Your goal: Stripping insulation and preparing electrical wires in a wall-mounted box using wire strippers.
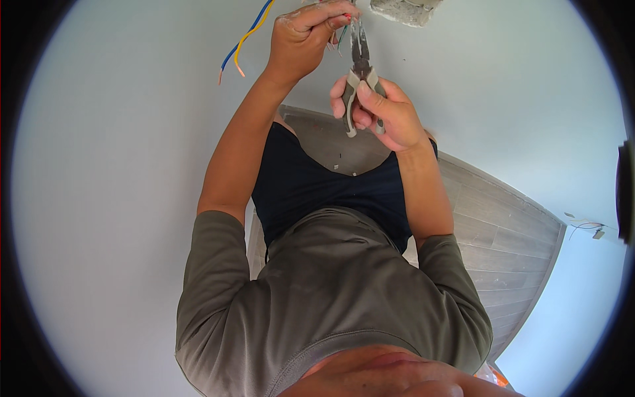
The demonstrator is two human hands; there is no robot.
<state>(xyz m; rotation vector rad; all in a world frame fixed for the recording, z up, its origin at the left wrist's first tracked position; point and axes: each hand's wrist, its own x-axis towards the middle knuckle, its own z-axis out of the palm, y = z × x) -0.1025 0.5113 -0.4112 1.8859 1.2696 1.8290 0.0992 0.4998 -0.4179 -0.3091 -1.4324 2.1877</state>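
Near the top edge my left hand (301,40) is closed, its thumb and fingers pinching a red wire (348,16). Just to its right, my right hand (391,112) grips long-nose pliers (361,69) by their grey-and-white handles. The pliers point upward, and their tips are at the red wire beside my left fingertips; whether they bite on it I cannot tell. Below the left fingers hangs a thin green wire (342,41). Left of that hand dangle a blue wire (243,41) and a yellow wire (246,40), both with bare copper ends.
A rough-edged hole (407,9) in the pale wall (489,73) lies right of the pliers. Wood-look floor (483,198) extends below, with small white scraps (336,167) on it. More loose wires (585,223) stick out at the far right.
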